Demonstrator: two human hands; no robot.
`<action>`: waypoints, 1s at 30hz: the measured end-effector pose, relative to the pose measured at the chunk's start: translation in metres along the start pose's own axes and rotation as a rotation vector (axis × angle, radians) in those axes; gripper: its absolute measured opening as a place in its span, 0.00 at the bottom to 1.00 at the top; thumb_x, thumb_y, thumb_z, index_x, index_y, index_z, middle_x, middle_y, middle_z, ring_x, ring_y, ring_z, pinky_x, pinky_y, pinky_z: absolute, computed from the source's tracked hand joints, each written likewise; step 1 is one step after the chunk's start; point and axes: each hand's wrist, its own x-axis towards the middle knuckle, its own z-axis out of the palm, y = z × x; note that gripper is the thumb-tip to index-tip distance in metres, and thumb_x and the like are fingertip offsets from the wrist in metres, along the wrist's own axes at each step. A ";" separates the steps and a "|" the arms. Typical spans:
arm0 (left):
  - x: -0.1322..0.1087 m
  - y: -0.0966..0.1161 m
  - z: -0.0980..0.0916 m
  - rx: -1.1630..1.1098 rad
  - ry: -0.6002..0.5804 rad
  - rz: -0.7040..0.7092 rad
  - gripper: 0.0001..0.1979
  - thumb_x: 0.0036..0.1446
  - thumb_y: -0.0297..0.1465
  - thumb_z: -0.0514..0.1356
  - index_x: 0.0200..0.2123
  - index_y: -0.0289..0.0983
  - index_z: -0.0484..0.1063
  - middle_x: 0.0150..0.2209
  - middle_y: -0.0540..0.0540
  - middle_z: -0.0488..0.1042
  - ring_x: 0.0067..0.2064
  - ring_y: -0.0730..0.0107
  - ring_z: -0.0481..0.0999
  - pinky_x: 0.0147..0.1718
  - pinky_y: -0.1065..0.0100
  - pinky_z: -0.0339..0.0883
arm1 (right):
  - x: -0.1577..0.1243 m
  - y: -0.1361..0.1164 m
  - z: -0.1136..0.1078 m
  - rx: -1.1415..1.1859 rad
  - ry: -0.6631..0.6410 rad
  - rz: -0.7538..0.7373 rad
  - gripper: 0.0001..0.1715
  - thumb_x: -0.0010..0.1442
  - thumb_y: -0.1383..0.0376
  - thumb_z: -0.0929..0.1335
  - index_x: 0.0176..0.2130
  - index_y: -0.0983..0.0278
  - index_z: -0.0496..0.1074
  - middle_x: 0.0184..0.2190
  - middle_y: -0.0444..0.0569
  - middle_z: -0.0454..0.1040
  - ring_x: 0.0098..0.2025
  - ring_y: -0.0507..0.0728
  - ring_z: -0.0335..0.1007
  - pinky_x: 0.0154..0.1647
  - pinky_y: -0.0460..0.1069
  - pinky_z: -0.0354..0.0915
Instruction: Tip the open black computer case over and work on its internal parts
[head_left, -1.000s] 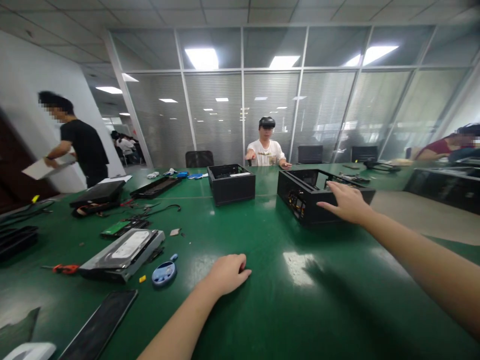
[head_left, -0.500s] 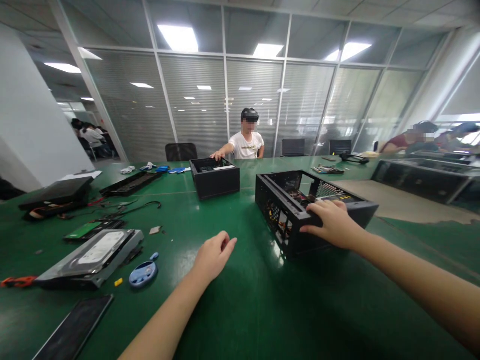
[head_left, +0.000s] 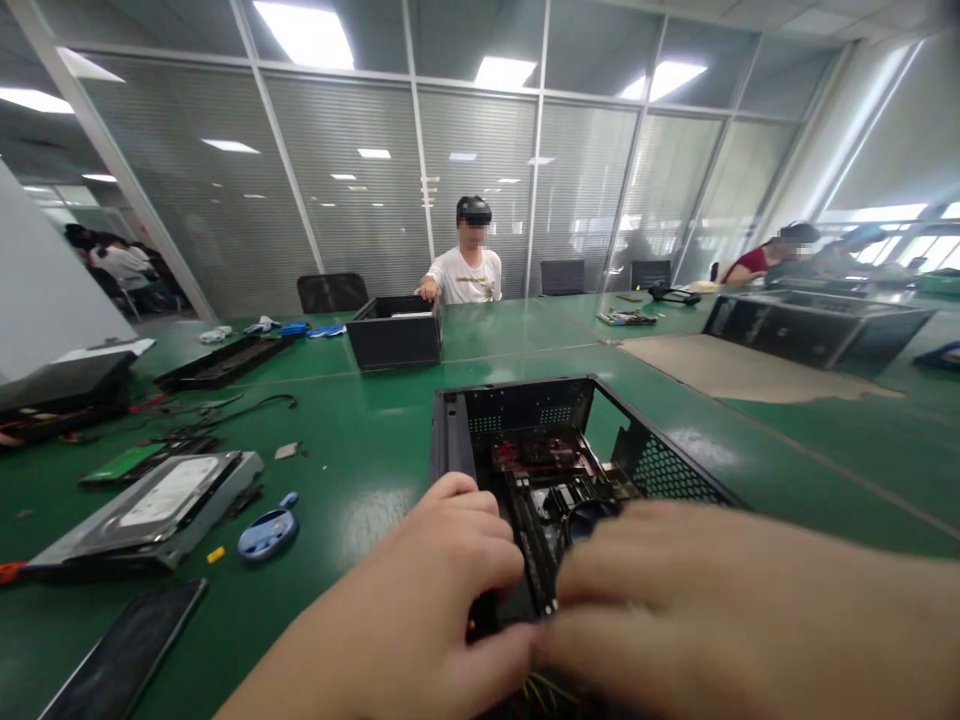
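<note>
Reading clock positions from view centre. Got open black computer case (head_left: 525, 400) at 5 o'clock, open side up on green table (head_left: 517, 345). Have left hand (head_left: 450, 580) at 6, with fingers curled across near end of case's left wall and thumb reaching toward right hand (head_left: 675, 590). Can't tell whether gripping anything there. Have right hand between 4 and 5, blurred, low over case interior, with fingers stretched toward left thumb. Can't tell if pinching something or free; can't make out fingertips. Can see red-tinged board (head_left: 540, 453) inside case near far wall, round dark fan (head_left: 589, 518) just past right hand, honeycomb-vented panel (head_left: 675, 460) on case's right side, thin yellow-green wires (head_left: 551, 690) low between hands. Also seeing loose parts on table around 8: hard drive (head_left: 176, 490) with white label, blue round dish (head_left: 268, 535), small yellow piece (head_left: 216, 555), dark flat slab (head_left: 124, 650). Spotting black tray (head_left: 229, 362) at 9. Noting co-worker (head_left: 465, 275) in white top at 12, with one hand (head_left: 428, 289) on rim of second black case (head_left: 394, 340) between 9 and 10, well apart from first. Logging tan sheet (head_left: 697, 365) at 3, beside larger dark chassis (head_left: 817, 325).
</note>
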 end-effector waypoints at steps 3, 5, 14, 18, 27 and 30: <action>-0.004 0.002 0.004 0.027 0.046 -0.025 0.16 0.57 0.40 0.62 0.21 0.39 0.67 0.24 0.52 0.72 0.30 0.69 0.69 0.39 0.62 0.58 | 0.037 0.048 -0.020 -0.074 -0.071 0.207 0.18 0.66 0.52 0.62 0.46 0.57 0.75 0.38 0.49 0.78 0.37 0.60 0.74 0.35 0.53 0.67; -0.003 0.002 0.009 0.029 0.051 -0.027 0.17 0.57 0.41 0.62 0.21 0.39 0.66 0.23 0.53 0.71 0.29 0.70 0.68 0.39 0.62 0.57 | 0.059 0.088 -0.003 -0.167 -0.171 0.311 0.21 0.64 0.51 0.64 0.47 0.62 0.75 0.40 0.53 0.77 0.40 0.63 0.75 0.38 0.54 0.67; 0.005 -0.020 0.053 0.093 0.164 0.142 0.24 0.61 0.46 0.56 0.17 0.39 0.63 0.17 0.52 0.65 0.25 0.71 0.61 0.38 0.60 0.54 | 0.080 0.166 0.117 -0.202 -0.616 0.355 0.43 0.52 0.51 0.74 0.61 0.66 0.65 0.44 0.63 0.78 0.44 0.70 0.77 0.36 0.56 0.69; 0.007 -0.029 0.062 0.112 0.172 0.160 0.21 0.64 0.36 0.54 0.17 0.40 0.65 0.16 0.52 0.65 0.25 0.70 0.61 0.39 0.60 0.55 | 0.085 0.165 0.124 -0.255 -0.633 0.313 0.44 0.50 0.51 0.75 0.60 0.67 0.66 0.43 0.64 0.78 0.44 0.69 0.77 0.37 0.55 0.70; 0.009 -0.029 0.059 0.112 0.181 0.184 0.22 0.65 0.36 0.52 0.18 0.40 0.65 0.17 0.51 0.65 0.26 0.68 0.63 0.40 0.60 0.55 | 0.088 0.173 0.118 -0.289 -0.604 0.210 0.32 0.51 0.56 0.75 0.53 0.66 0.71 0.44 0.59 0.78 0.44 0.66 0.76 0.40 0.54 0.69; 0.009 -0.026 0.054 0.084 0.184 0.183 0.24 0.63 0.45 0.54 0.17 0.40 0.64 0.16 0.51 0.64 0.25 0.69 0.62 0.39 0.59 0.56 | 0.086 0.169 0.114 -0.309 -0.574 0.208 0.28 0.53 0.56 0.72 0.50 0.67 0.73 0.42 0.60 0.79 0.43 0.66 0.77 0.39 0.55 0.69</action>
